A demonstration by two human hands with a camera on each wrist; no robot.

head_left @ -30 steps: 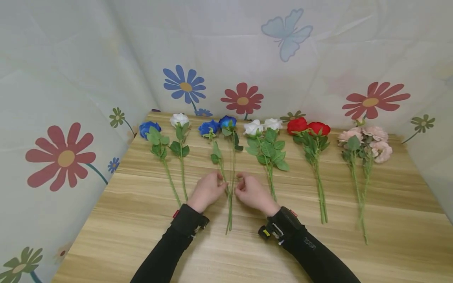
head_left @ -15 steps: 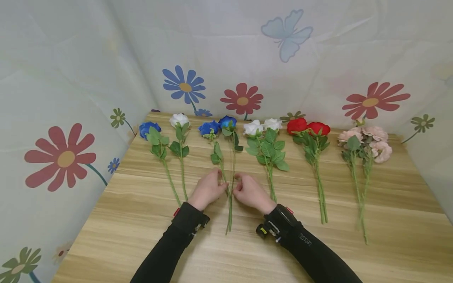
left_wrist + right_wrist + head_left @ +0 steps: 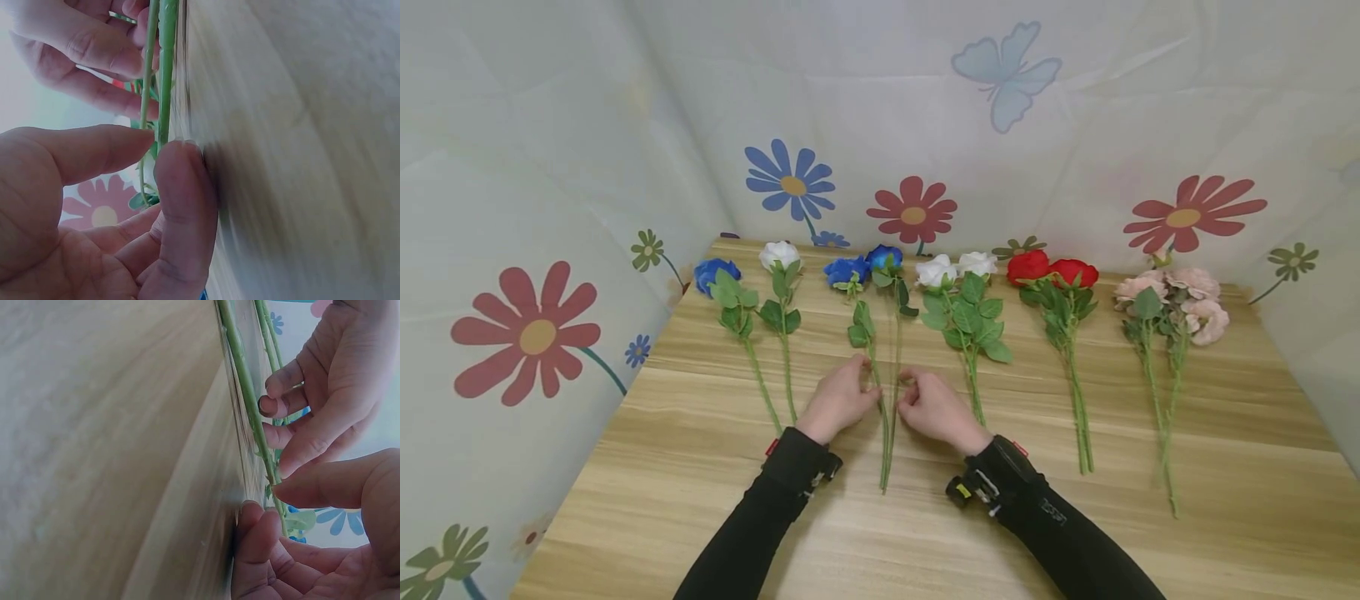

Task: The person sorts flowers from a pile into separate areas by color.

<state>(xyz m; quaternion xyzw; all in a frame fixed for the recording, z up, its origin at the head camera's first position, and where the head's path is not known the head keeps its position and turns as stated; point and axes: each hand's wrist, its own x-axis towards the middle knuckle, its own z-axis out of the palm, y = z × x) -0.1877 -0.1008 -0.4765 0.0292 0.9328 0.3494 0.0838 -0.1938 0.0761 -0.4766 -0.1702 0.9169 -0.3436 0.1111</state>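
Two artificial blue roses lie side by side at the middle-left of the table, blooms away from me. My left hand [image 3: 841,398] pinches the stem of the left blue rose [image 3: 846,271] between thumb and forefinger. On the other side, my right hand [image 3: 938,410] has thumb and fingertips at the stem of the right blue rose [image 3: 884,257]. The two stems cross near their lower ends. In the left wrist view a green stem [image 3: 166,56] runs down to the left thumb tip. Close over the tabletop, the right wrist view shows a stem [image 3: 244,375] reaching the right thumb.
To the left lie a single blue rose [image 3: 717,276] and a white rose [image 3: 780,255]. Rightward are paired white roses [image 3: 937,271], red roses [image 3: 1028,267] and pink flowers [image 3: 1206,321]. A printed curtain [image 3: 880,100] borders the wooden table [image 3: 865,550].
The two blue roses have shifted slightly: the left bloom moved a little right, and the lower stem ends now cross closer together. Both hands stay nearly in place.
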